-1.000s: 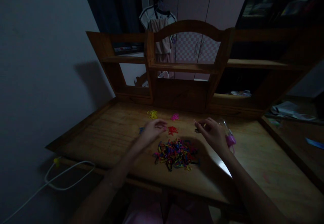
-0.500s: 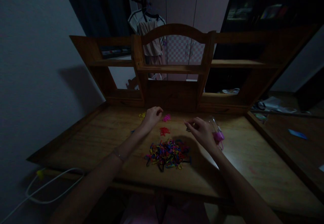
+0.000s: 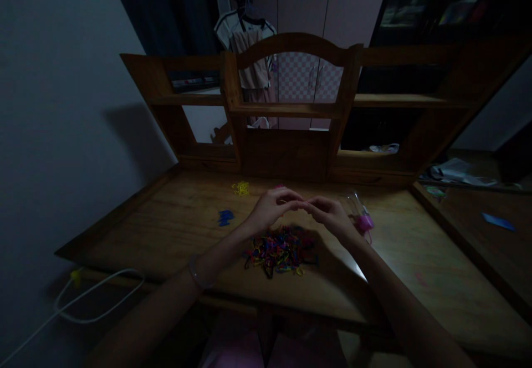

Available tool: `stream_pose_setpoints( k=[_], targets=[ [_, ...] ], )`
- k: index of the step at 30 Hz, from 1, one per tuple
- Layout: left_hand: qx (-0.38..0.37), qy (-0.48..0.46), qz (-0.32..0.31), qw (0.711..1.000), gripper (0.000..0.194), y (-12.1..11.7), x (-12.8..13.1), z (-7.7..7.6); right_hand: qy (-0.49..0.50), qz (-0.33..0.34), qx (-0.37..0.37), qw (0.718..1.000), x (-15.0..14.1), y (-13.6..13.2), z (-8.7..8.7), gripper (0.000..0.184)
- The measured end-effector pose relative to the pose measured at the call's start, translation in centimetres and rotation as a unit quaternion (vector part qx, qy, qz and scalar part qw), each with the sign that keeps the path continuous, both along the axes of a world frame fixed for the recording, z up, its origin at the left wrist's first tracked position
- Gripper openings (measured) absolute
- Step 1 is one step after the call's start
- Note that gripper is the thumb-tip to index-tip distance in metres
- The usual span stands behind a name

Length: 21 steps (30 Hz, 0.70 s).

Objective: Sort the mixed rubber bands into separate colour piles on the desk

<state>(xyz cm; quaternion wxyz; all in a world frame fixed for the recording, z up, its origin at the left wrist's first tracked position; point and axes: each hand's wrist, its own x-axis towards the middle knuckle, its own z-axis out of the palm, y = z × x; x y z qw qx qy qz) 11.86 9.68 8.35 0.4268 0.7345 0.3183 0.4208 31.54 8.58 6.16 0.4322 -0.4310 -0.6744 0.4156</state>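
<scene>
A heap of mixed coloured rubber bands (image 3: 281, 250) lies on the wooden desk (image 3: 174, 229) in front of me. My left hand (image 3: 271, 207) and my right hand (image 3: 330, 216) meet fingertip to fingertip just above the heap's far edge, both pinched on something too small to make out. A small yellow pile of bands (image 3: 240, 188) and a small blue pile (image 3: 225, 217) lie to the left. A clear bottle with a pink cap (image 3: 359, 216) lies right of my right hand.
The desk has a wooden shelf unit (image 3: 291, 107) along its back edge. A white cable (image 3: 87, 301) hangs off the front left corner. Papers (image 3: 461, 173) and a blue item (image 3: 497, 221) lie on the surface to the right. The room is dim.
My left hand moved right from the back of the desk and met my right hand above the heap. It now covers the pink and red piles.
</scene>
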Motion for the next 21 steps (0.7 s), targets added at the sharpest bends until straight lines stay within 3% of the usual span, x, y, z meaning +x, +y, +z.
stream_pose_setpoints(
  k=[3, 7, 11, 14, 18, 21],
  targets=[
    [0.004, 0.007, 0.020, 1.000, 0.021, 0.5, -0.5, -0.5, 0.005, -0.003, -0.020, 1.000, -0.1, 0.2, -0.3, 0.034],
    [0.033, 0.091, 0.087, 0.991, 0.018, 2.9, -1.5, -1.5, 0.026, -0.051, -0.039, 0.998, 0.1, 0.7, -1.0, 0.039],
    [0.056, 0.138, 0.140, 0.979, 0.014, 6.1, -2.4, -2.5, -0.008, -0.096, -0.029, 0.995, 0.8, 1.3, -1.6, 0.039],
    [0.068, 0.156, 0.168, 0.971, 0.017, 7.2, -3.1, -2.8, -0.045, -0.108, -0.015, 0.993, 1.2, 1.7, -1.9, 0.038],
    [0.086, 0.168, 0.183, 0.965, 0.020, 6.0, -4.3, -1.8, -0.075, -0.103, 0.011, 0.992, 1.0, 1.6, -1.7, 0.035],
    [0.099, 0.179, 0.155, 0.966, 0.018, 3.2, -5.1, -0.5, -0.109, -0.024, 0.055, 0.992, 0.6, 0.7, -1.0, 0.026]
  ],
)
